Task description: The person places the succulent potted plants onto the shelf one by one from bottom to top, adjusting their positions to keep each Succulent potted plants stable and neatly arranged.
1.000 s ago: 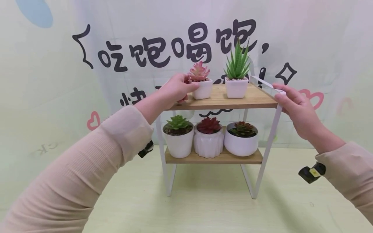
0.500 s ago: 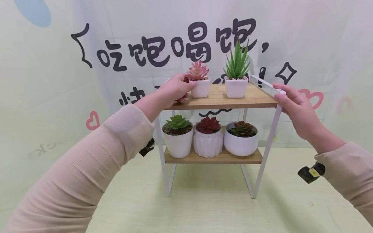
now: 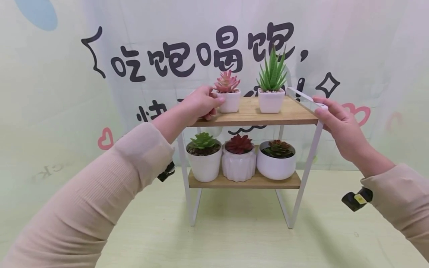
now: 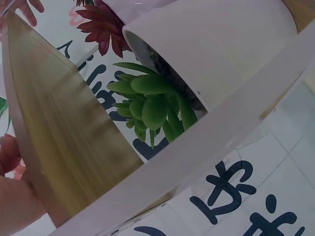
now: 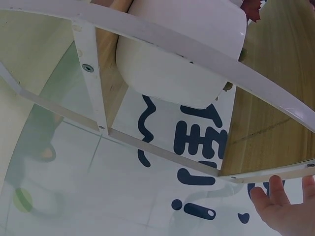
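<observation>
A two-tier plant stand (image 3: pixel 261 121) with wooden boards and a white metal frame stands in the middle of the head view. On its top board, my left hand (image 3: pixel 201 103) holds the small square white pot (image 3: pixel 230 103) of a pink succulent (image 3: pixel 227 82), thumb at the front left side. To the right stands a spiky green aloe-like plant (image 3: pixel 272 72) in a matching pot, untouched. My right hand (image 3: pixel 346 130) grips the top right corner of the white frame. The left wrist view catches part of my left hand (image 4: pixel 17 201) beside the top board (image 4: pixel 64 123).
The lower board (image 3: pixel 248 182) carries a green succulent (image 3: pixel 203 140), a dark red one (image 3: pixel 239 144) and a reddish-green one (image 3: pixel 278 149), each in a white pot. Behind the pale table (image 3: pixel 234 245) hangs a cloth with black lettering.
My left hand has shifted the pink succulent's pot slightly left and straightened it on the top board. My right hand has kept its grip on the frame corner.
</observation>
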A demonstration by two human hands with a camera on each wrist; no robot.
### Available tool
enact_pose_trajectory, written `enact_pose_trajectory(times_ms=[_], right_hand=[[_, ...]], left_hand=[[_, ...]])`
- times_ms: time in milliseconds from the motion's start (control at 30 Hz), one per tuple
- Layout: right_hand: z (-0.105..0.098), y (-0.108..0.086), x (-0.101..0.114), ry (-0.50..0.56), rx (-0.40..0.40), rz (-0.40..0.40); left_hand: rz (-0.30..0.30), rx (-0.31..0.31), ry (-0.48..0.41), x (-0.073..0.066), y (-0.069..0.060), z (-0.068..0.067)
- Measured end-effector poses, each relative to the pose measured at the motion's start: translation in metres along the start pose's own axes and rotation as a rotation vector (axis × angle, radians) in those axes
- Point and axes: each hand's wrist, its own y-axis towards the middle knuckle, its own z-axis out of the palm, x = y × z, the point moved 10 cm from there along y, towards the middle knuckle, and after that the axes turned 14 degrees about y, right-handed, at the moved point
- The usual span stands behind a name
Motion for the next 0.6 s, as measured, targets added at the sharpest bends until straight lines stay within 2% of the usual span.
enact_pose_trajectory(times_ms=[133,300,367,500,533,600], right_hand=[[-0.002,0.0,0.0,-0.015,0.001,0.013],[-0.009,-0.003,0.0,-0.167,-0.009,0.065],[-0.011,-0.005,-0.001,-0.253,0.003,0.085],[-0.015,-0.01,-0.001,-0.392,0.039,0.112],[-0.017,-0.012,-0.002,-0.415,0.048,0.118],[-0.021,-0.015,-0.003,-0.472,0.062,0.128]], left_hand=[[0.033,-0.015,0.045,-0.002,-0.01,-0.002],[0.147,-0.081,0.084,-0.007,-0.036,-0.008],[0.214,-0.147,0.099,-0.007,-0.05,-0.014],[0.393,-0.339,0.078,-0.005,-0.083,-0.035],[0.426,-0.384,0.064,-0.002,-0.092,-0.04],[0.455,-0.465,0.066,0.01,-0.106,-0.049]])
